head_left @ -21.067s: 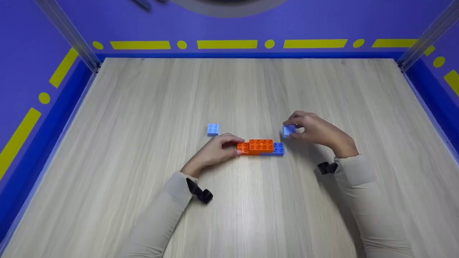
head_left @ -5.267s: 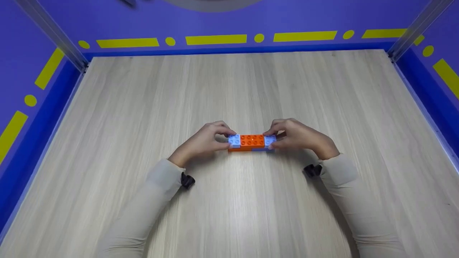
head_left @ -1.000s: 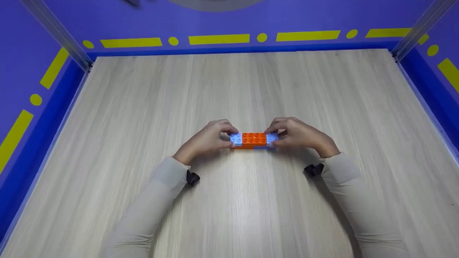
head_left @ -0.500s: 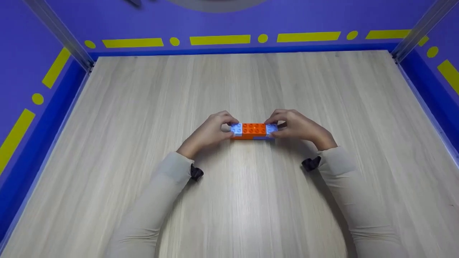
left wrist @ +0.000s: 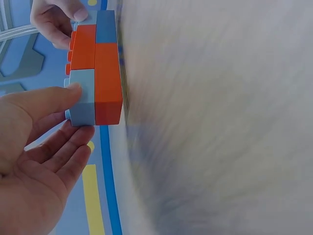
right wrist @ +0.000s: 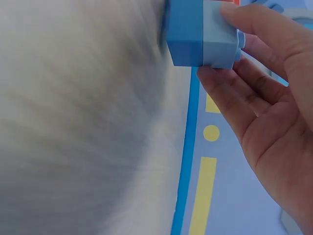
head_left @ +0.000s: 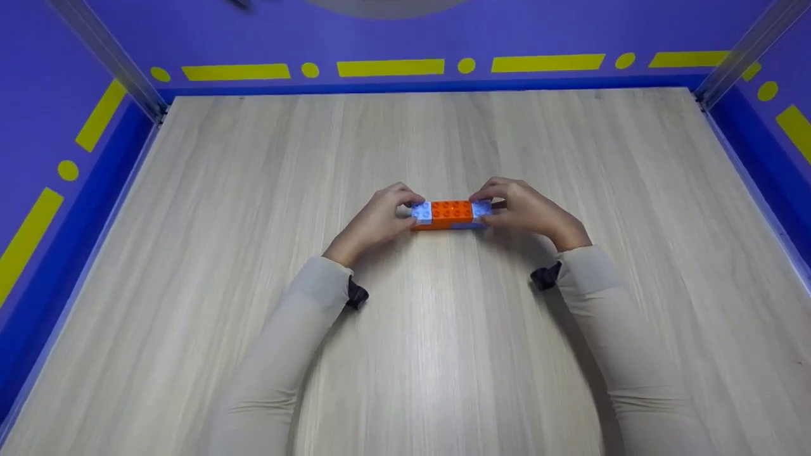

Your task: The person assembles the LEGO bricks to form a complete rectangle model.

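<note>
Between both hands lies a two-layer block of toy bricks. Its upper layer has an orange brick (head_left: 452,209) in the middle with a light blue brick at each end. Underneath run another orange brick (left wrist: 107,83) on the left and a darker blue brick (right wrist: 185,34) on the right. My left hand (head_left: 377,215) pinches the left light blue brick (left wrist: 82,98) between thumb and fingers. With thumb and fingertips, my right hand (head_left: 529,209) pinches the right light blue brick (right wrist: 219,36). Studs show along the top of the block.
The block is over a wood-grain table (head_left: 405,354). Purple-blue panels (head_left: 405,38) with yellow stripes and dots stand around the back and sides. A small black camera sits on each wrist, the left camera (head_left: 357,295) and the right camera (head_left: 545,277).
Earlier, the light blue bricks were apart from the block; by about five seconds ago both sat on its ends. Over the last second, both hands have moved the block away, toward the back panel.
</note>
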